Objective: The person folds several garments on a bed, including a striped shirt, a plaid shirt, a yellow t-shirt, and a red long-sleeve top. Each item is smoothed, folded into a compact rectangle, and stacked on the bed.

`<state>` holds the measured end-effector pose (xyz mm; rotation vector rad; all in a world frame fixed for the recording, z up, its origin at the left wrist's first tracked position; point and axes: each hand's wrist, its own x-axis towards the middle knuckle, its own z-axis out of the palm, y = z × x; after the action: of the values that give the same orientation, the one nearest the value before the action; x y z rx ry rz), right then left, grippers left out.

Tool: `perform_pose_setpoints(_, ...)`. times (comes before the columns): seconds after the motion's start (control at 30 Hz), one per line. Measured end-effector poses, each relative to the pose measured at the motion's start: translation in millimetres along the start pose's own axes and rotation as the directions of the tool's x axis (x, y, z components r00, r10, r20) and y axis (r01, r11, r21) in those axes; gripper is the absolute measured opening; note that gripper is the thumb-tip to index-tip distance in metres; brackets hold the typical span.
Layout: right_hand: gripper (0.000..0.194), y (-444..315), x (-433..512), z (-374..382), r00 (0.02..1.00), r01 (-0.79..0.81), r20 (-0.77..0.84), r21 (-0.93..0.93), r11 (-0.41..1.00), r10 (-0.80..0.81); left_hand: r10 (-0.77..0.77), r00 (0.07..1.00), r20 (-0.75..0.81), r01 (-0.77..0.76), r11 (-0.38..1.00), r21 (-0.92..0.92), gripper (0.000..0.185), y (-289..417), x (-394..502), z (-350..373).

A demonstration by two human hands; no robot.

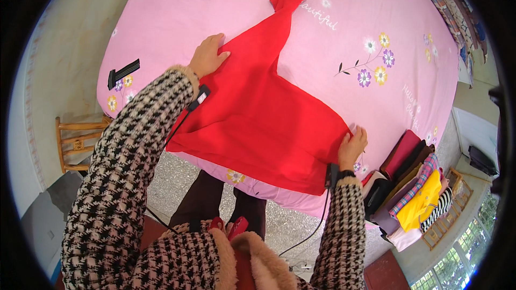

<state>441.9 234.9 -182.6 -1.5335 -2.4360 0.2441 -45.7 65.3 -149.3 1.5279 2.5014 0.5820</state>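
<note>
A red long-sleeved garment [262, 117] lies spread in front of me on a pink floral bedsheet [322, 60]. One sleeve [278, 28] points away from me, with its end folded over. My left hand [209, 56] rests along the garment's left edge, thumb spread from the fingers and nothing seen in its grasp. At the right edge, my right hand [352, 147] touches the cloth with its fingers apart. Shallow creases cross the lower part of the garment, whose near hem reaches the bed's front edge. Any layers underneath are hidden.
Several folded clothes [403, 193] stand piled at the bed's right corner. A black item [123, 73] lies at the left. Wooden chairs [80, 145] flank the bed, and patterned bedding [443, 8] lies at the far right. Cables [314, 221] run from both wrists.
</note>
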Motion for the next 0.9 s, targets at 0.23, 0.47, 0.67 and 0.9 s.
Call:
perform_pose_setpoints(0.23, 0.031, -17.1, 26.2, 2.3, 0.931, 0.139, 0.348, -0.068, 0.988, -0.107, -0.203, 0.862, 0.464, 0.331, 0.919, -0.212, 0.043, 8.1, 25.0, 17.0)
perform_pose_setpoints(0.47, 0.021, -21.4, -29.4, -32.8, 0.980, 0.182, 0.069, 0.057, 0.982, -0.186, -0.055, 0.895, 0.443, 0.300, 0.808, -0.506, 0.027, 16.6, -32.2, -46.7)
perform_pose_setpoints(0.67, 0.023, -19.9, -121.8, -55.2, 0.977, 0.110, 0.171, 0.126, 0.986, -0.131, 0.011, 0.903, 0.429, 0.206, 0.866, -0.456, 0.022, 10.5, -146.8, -102.2)
perform_pose_setpoints(0.9, 0.024, -13.0, -175.6, -35.9, 0.950, 0.104, 0.291, 0.047, 0.993, -0.113, -0.042, 0.868, 0.495, 0.255, 0.893, -0.371, 0.022, -8.3, -246.8, -75.0)
